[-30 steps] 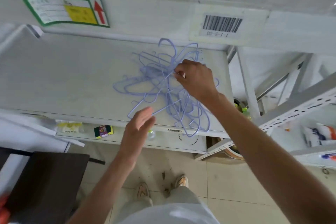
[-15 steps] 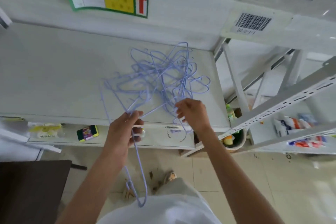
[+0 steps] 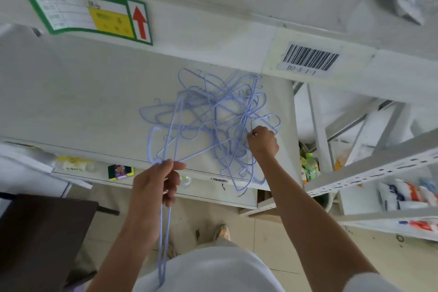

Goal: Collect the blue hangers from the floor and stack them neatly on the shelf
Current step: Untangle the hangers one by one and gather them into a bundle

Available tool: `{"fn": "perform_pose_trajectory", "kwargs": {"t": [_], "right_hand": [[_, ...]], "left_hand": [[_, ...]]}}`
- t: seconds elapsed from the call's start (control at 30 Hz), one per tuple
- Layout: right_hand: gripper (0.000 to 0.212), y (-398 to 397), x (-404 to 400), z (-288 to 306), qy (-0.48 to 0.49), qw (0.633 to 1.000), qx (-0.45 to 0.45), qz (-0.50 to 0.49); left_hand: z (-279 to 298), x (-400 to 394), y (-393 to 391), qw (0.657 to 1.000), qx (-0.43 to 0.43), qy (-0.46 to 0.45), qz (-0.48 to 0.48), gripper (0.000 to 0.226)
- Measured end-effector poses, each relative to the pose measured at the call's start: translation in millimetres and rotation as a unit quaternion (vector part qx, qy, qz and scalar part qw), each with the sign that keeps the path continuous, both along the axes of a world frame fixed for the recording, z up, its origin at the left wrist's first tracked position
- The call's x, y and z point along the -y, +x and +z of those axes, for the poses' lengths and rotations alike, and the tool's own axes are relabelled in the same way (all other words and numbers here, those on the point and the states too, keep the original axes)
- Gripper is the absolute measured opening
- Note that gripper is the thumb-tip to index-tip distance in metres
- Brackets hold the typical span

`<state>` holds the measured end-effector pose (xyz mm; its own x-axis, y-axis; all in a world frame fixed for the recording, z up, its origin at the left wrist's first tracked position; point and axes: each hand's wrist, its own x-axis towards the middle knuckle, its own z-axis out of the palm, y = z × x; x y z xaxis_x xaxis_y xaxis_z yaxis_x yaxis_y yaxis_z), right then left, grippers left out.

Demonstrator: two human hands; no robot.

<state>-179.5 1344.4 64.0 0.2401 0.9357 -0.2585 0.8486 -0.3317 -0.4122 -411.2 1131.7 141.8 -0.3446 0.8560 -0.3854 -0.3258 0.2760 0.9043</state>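
Note:
A tangled heap of thin blue wire hangers [image 3: 213, 116] lies on the white shelf [image 3: 71, 92], toward its right end. My left hand [image 3: 156, 182] is at the shelf's front edge, pinching blue hangers [image 3: 163, 239] whose wires hang down past my wrist toward my white shirt and reach up into the heap. My right hand [image 3: 263, 141] is closed on hanger wires at the heap's right side. Some wires stick out over the shelf's front edge.
A green label with a red arrow [image 3: 90, 14] and a barcode sticker [image 3: 310, 59] sit on the beam above. A dark brown stool [image 3: 40, 237] stands at lower left. White racking with packets [image 3: 379, 173] stands to the right. Small items lie on the lower shelf [image 3: 118, 172].
My left hand closed on hangers at the shelf edge and now holds them hanging down. My right hand moved from the front edge back up to the heap's right side.

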Motion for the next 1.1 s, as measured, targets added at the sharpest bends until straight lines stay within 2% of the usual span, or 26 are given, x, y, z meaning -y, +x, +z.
{"fn": "perform_pose_trajectory", "kwargs": {"t": [0.17, 0.27, 0.33, 0.57, 0.7, 0.8, 0.93, 1.1], "right_hand": [[0.028, 3.0, 8.4, 10.3, 0.111, 0.994, -0.004, 0.016], [0.028, 1.8, 15.1, 34.7, 0.142, 0.988, -0.025, 0.055], [0.027, -0.9, 20.4, 59.2, 0.185, 0.979, -0.005, 0.087], [0.005, -11.2, 42.9, 125.8, 0.376, 0.895, 0.113, 0.213], [0.006, -17.9, 54.5, 137.1, 0.416, 0.836, 0.185, 0.306], [0.013, -39.2, 61.0, 136.4, 0.414, 0.809, 0.21, 0.361], [0.023, -92.0, 74.3, 137.7, 0.426, 0.782, 0.154, 0.429], [0.017, -182.0, 99.5, 135.2, 0.416, 0.747, 0.019, 0.518]], "left_hand": [[-1.7, 1.1, 9.2, 0.998, -0.009, -0.024, 0.052, 0.031], [5.8, -0.6, -13.5, 0.996, -0.03, -0.015, 0.082, 0.031], [13.0, -1.5, -37.2, 0.993, -0.061, -0.013, 0.097, 0.031], [36.5, -2.5, -113.7, 0.99, -0.131, 0.022, 0.047, 0.027], [47.8, -2.9, -151.9, 0.977, -0.21, 0.022, -0.003, 0.021], [53.0, 5.3, -177.7, 0.975, -0.222, 0.034, 0.005, 0.021], [55.9, 10.5, -202.2, 0.981, -0.185, 0.025, -0.048, 0.027], [44.2, 26.4, -186.8, 0.982, -0.126, 0.011, -0.142, 0.022]]}}
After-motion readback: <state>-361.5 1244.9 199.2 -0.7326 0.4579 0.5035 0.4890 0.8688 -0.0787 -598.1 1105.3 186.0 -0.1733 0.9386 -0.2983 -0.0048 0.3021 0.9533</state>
